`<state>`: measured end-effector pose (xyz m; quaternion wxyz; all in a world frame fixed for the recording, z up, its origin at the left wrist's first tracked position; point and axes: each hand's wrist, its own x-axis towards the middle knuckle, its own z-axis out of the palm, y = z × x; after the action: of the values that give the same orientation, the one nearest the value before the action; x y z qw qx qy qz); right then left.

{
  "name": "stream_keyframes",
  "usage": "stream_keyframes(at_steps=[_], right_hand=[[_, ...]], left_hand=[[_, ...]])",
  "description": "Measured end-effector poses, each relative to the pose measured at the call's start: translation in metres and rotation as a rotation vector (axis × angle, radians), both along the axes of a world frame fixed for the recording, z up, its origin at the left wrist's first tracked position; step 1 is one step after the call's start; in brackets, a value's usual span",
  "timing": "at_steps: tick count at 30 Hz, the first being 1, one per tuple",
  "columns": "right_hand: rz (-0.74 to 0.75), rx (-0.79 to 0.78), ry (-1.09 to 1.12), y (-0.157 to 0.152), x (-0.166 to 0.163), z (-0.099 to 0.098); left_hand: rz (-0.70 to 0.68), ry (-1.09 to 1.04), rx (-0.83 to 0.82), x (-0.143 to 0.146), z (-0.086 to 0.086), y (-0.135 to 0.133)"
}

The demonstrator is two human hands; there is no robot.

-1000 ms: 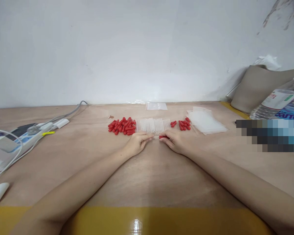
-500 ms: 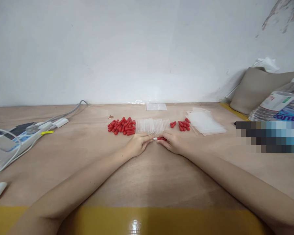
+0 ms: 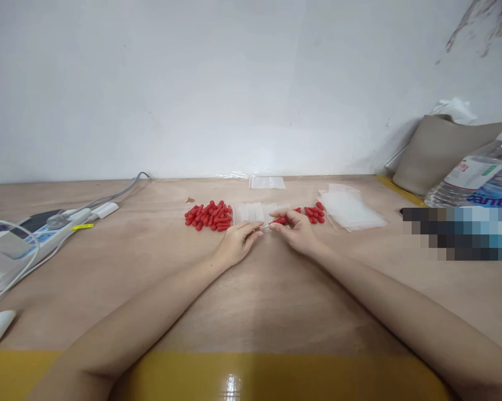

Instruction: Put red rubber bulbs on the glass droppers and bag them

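My left hand (image 3: 237,243) pinches one end of a clear, thin dropper tube (image 3: 266,226) between thumb and fingertips. My right hand (image 3: 300,233) has its thumb and fingers closed on a red rubber bulb (image 3: 279,220), which sits at the tube's right end. How far the tube goes into the bulb cannot be made out. Just behind both hands lies a row of clear tubes (image 3: 251,211). A heap of red bulbs (image 3: 209,215) is to the left of the row. On its right is a smaller group of red bulbs (image 3: 315,213), partly behind my right hand.
Clear plastic bags (image 3: 351,207) are stacked on the right, and another small bag (image 3: 267,182) lies by the wall. A power strip (image 3: 52,228) with cables is at the left. Plastic bottles (image 3: 470,172) and a grey-brown container (image 3: 422,153) stand at the right edge.
My right hand has shifted slightly up and right with the red bulb, and its fingers are raised more. My left hand stays nearly in place, its fingers a little higher.
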<state>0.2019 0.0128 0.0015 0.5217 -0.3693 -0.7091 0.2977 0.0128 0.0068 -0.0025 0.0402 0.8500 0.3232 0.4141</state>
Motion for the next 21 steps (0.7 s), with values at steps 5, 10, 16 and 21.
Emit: stream_keyframes(at_steps=[5,10,16,21], right_hand=[[-0.096,-0.161,0.211,0.015,0.013,0.019],[-0.523,-0.174,-0.110,0.041,0.074,0.049],[-0.768,-0.217,-0.771,0.063,0.116,0.046],[-0.782,-0.247,-0.949,0.069,0.115,0.026]], left_hand=[[0.068,-0.004,0.034,-0.005,0.005,-0.003],[0.186,-0.011,0.016,-0.012,0.007,0.000],[0.278,0.025,0.037,-0.010,0.005,0.002],[0.406,0.036,0.050,-0.013,0.006,0.002]])
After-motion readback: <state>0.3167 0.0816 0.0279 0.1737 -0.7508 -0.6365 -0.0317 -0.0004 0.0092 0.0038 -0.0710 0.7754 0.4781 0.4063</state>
